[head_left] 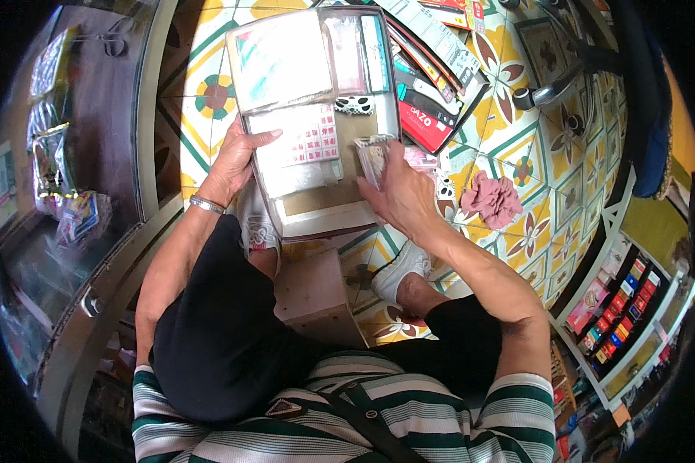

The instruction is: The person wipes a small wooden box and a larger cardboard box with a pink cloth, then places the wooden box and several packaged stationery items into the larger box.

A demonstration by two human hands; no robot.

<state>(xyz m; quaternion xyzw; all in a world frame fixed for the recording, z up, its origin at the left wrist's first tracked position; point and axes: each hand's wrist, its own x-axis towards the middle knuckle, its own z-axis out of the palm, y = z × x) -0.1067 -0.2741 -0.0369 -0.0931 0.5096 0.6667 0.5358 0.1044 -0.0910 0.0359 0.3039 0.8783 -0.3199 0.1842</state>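
A shallow cardboard box (340, 212) rests tilted above my knees. My left hand (235, 158) grips its left side, thumb over the rim. Inside lie a large clear plastic packet (282, 58), a white sheet with red print (316, 139) and a black-and-white spotted item (354, 105). At the box's right side, my right hand (401, 189) closes on a small clear packet (372, 158); its contents are too small to name. Just past that hand, a pink packet (421, 160) shows partly.
Beyond the box on the patterned tile floor sits a second tray (475, 89) holding packaged goods and a red-and-black pack. A crumpled pink cloth (492, 199) lies to the right. Left is a glass-topped case (108, 100); lower right, a rack of small boxes (622, 309). Chair legs (556, 89) stand upper right.
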